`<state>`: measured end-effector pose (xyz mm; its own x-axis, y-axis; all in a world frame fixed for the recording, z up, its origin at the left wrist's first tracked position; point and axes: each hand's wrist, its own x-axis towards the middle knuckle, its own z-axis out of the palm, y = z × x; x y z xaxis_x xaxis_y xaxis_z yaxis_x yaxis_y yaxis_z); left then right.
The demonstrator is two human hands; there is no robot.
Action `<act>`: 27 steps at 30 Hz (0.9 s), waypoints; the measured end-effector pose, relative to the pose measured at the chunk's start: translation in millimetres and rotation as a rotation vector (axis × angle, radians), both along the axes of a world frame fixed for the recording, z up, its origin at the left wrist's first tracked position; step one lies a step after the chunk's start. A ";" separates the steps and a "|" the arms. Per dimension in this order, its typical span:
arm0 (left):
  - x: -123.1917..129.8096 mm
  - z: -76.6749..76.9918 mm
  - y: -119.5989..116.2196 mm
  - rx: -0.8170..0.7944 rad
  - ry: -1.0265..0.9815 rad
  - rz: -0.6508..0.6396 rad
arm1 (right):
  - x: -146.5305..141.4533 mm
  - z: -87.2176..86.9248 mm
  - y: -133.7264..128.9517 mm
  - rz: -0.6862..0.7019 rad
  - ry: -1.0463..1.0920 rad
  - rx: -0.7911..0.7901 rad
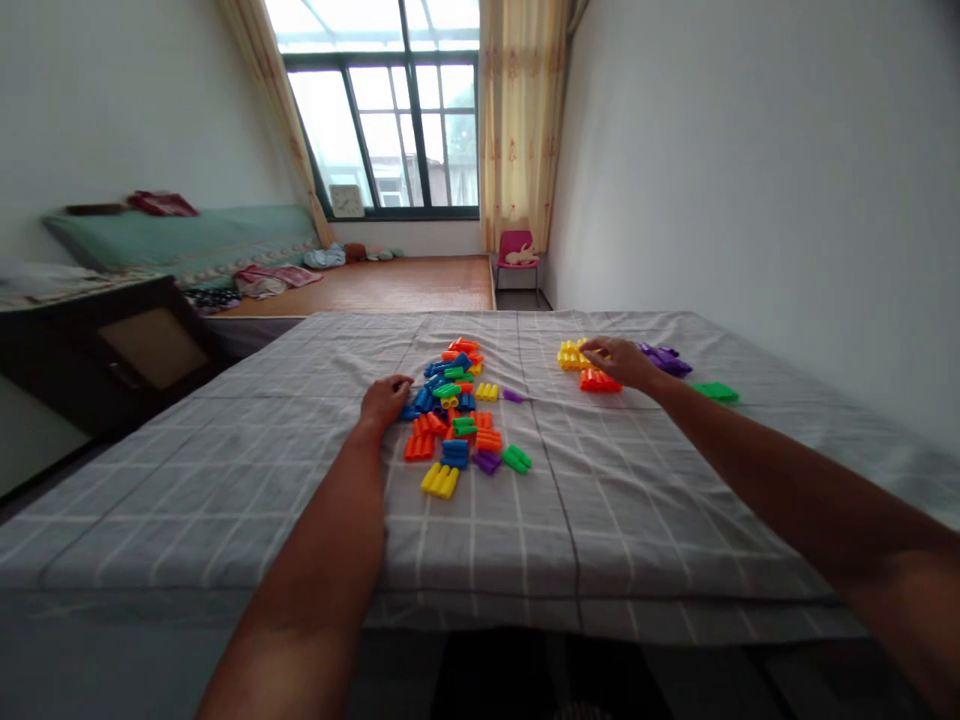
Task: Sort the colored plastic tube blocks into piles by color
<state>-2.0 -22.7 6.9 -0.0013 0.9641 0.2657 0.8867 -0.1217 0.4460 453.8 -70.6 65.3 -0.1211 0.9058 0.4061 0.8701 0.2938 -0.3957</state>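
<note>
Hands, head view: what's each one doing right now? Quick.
Left hand: fingers curled beside the blue pieces; can't tell if it's holding one.
Right hand: fingertips at the yellow pieces; can't tell if the grip is closed.

Right hand touches yellow pieces.

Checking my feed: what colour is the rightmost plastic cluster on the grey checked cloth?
Green cluster, best in head view.
</note>
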 end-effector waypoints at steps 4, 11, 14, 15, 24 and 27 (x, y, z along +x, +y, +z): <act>-1.6 -1.5 -3.0 -0.022 -0.047 0.009 | -105.1 -7.1 -11.9 0.390 -0.025 -0.006; -1.9 -0.1 -5.7 -0.029 -0.081 -0.016 | -225.4 -7.2 -12.9 0.737 -0.119 0.015; -1.6 1.0 -7.5 -0.025 -0.091 -0.026 | -238.6 -8.1 -9.3 0.736 -0.193 -0.087; -1.4 1.3 -8.1 -0.027 -0.091 -0.022 | -237.7 -8.4 -8.1 0.716 -0.201 -0.110; -0.9 0.0 -4.3 -0.044 -0.051 -0.006 | -149.0 -19.9 2.0 0.394 0.026 -0.192; -1.3 -1.3 -2.6 -0.038 -0.030 -0.003 | -133.9 -23.0 -4.1 0.397 0.037 -0.157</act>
<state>-3.3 -25.3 5.5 -0.0055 0.9735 0.2287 0.8723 -0.1071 0.4770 320.0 -74.7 42.2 -0.4608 0.8429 0.2779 0.6861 0.5369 -0.4909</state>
